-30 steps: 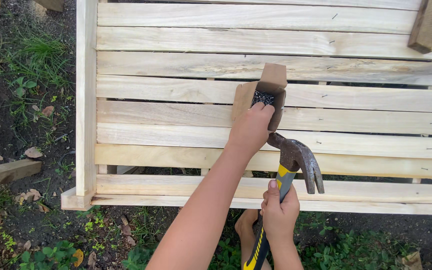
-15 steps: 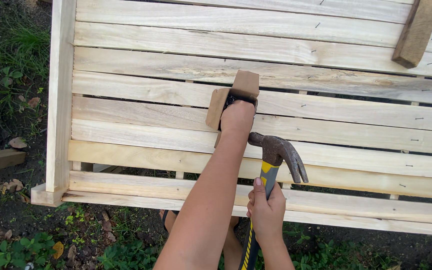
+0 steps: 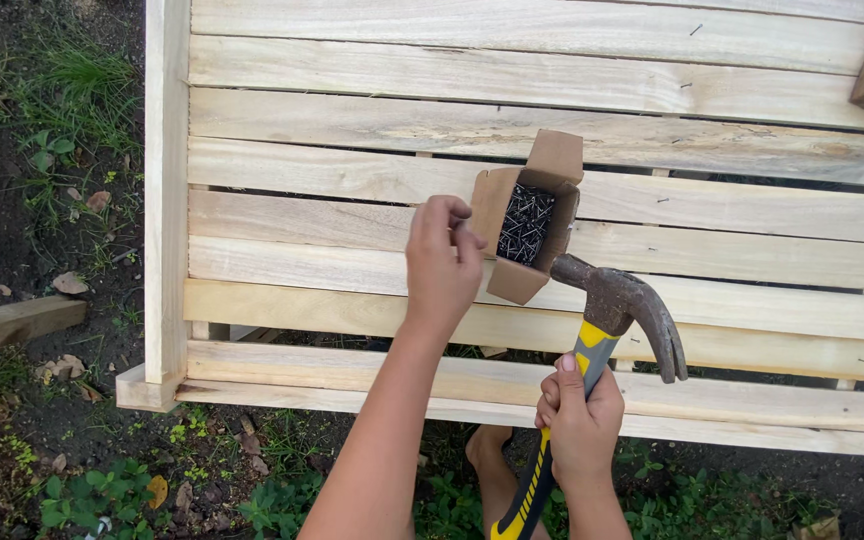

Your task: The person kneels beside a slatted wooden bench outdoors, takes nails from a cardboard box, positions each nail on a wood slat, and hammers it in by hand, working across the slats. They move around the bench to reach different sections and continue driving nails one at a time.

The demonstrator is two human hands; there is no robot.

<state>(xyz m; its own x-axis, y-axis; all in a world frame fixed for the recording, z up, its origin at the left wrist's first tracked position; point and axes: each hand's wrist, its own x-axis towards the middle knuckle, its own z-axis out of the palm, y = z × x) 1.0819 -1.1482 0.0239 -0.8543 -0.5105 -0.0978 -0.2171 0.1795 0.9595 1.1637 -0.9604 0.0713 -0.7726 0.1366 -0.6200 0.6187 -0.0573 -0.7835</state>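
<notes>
- Outdoors, pale wooden slats (image 3: pixel 372 260) are lying flat over grass and dirt, with an open cardboard box of nails (image 3: pixel 527 220) sitting on them.
- Half a second ago the left hand (image 3: pixel 442 262) was reaching into the box; now it is drawing back just left of it, fingers (image 3: pixel 452 222) pinched shut, probably on a nail too small to make out.
- Right hand (image 3: pixel 580 418) is gripping the hammer (image 3: pixel 612 310) handle tightly, its head hovering just below the box, near the slats.

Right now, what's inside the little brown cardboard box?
The little brown cardboard box holds a heap of thin dark nails. Its bottom is covered by them, so it cannot be seen.
</notes>
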